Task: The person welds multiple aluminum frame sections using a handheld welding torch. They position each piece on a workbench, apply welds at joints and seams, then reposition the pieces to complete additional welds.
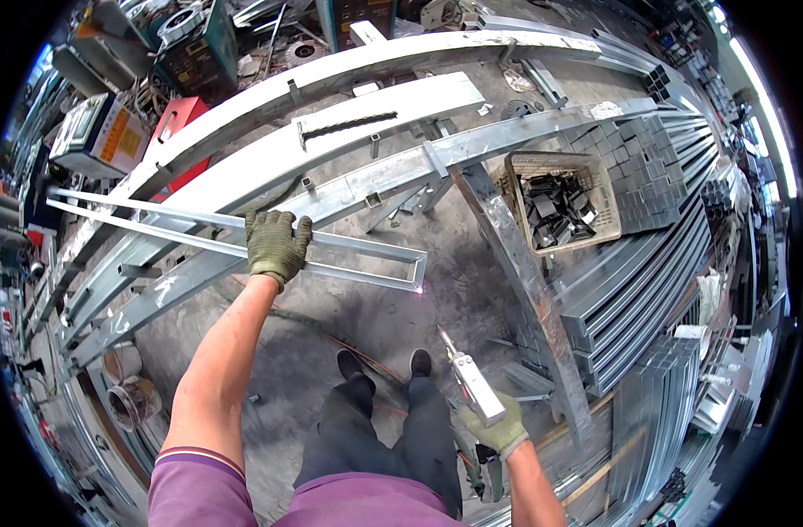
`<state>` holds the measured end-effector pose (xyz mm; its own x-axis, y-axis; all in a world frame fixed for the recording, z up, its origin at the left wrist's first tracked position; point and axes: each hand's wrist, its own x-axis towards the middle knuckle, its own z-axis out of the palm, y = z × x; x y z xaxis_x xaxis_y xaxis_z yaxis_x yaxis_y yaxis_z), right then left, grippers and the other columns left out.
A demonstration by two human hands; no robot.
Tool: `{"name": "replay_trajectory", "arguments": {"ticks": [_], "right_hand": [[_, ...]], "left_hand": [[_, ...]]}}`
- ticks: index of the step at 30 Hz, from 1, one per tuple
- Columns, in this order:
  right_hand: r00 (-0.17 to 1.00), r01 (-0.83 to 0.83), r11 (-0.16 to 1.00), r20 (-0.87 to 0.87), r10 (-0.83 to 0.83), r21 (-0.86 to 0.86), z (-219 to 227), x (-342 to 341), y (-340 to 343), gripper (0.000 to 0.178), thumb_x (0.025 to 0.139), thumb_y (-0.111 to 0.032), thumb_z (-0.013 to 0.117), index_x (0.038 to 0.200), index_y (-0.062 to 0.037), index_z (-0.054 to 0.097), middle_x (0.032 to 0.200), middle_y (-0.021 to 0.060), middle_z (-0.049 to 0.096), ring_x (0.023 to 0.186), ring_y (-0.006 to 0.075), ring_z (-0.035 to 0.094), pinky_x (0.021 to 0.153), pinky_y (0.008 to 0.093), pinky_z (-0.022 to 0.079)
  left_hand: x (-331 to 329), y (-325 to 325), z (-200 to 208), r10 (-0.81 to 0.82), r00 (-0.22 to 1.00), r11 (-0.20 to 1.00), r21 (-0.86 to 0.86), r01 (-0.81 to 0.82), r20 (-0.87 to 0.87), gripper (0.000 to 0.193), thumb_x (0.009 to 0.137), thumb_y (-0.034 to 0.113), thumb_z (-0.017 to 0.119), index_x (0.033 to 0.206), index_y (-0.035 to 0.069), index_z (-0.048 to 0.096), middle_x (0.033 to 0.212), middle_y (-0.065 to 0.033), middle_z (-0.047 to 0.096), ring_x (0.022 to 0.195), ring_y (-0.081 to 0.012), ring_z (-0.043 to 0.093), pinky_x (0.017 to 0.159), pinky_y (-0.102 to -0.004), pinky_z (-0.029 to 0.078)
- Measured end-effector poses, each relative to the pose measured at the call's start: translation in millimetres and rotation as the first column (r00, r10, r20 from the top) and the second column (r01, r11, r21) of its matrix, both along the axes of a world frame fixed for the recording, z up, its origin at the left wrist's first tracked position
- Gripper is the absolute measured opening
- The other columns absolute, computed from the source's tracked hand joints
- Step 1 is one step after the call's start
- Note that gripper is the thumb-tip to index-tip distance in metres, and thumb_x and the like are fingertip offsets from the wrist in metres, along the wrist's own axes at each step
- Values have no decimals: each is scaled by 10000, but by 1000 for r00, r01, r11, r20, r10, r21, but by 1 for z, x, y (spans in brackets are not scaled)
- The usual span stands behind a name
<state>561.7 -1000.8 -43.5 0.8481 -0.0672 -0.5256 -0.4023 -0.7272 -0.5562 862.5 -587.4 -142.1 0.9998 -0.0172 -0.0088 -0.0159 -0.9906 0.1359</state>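
My left hand (277, 246), in a green work glove, is closed around the bars of a long narrow frame of square metal tubing (366, 278). The frame's long bars run off to the left across the steel beams, and its squared right end sticks out over the floor. At the near right corner of that end glows a small bright spot with a purplish tint. My right hand (500, 429), also gloved, is wrapped round a white handheld welding gun (476, 384). The gun's thin nozzle points up and left, below that corner and apart from it.
Long steel beams (357, 186) cross ahead of me; a dark twisted rod (349, 125) lies on one. To the right stand a rusty steel beam (524, 272), a plastic crate (614, 224) of dark pieces and stacked metal tubes (634, 294). Buckets (131, 404) sit left; a hose (331, 335) crosses the floor.
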Motion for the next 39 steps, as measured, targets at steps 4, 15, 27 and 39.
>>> {"name": "replay_trajectory", "arguments": {"ticks": [4,15,27,39], "right_hand": [[995,99,994,-20,-99,45,10,-12,14,349,853,-372,835,1072,-108,768,901,105,794,844,336,781,782,432,613],[995,-33,980,97,14,196,-36,14,0,283,858,-326,838,990,-100,730,886,124,764,796,367,752,726,446,604],[995,1,973,99,-25,232,-38,43,-37,269,844,-331,848,976,-121,743,830,87,751,765,335,752,715,438,605],[991,1,966,131,-35,257,-48,49,-34,283,844,-310,851,1015,-106,755,883,84,754,803,318,756,720,422,609]], "left_hand": [[-9,9,6,-179,983,981,-66,182,53,606,1014,622,626,1301,99,732,1319,-125,700,1320,-345,605,1279,-571,217],[-6,-2,36,-431,854,873,103,476,-292,1135,663,511,992,1574,82,467,1478,-192,578,1407,-397,533,1231,-545,385],[75,-17,63,-418,690,859,-11,511,-591,926,617,444,1016,1378,48,666,1301,-226,705,1249,-414,667,1059,-485,548],[94,1,42,-499,772,866,-234,441,-393,1044,704,417,1001,1553,0,563,1541,-251,605,1453,-423,557,1235,-461,450]]}}
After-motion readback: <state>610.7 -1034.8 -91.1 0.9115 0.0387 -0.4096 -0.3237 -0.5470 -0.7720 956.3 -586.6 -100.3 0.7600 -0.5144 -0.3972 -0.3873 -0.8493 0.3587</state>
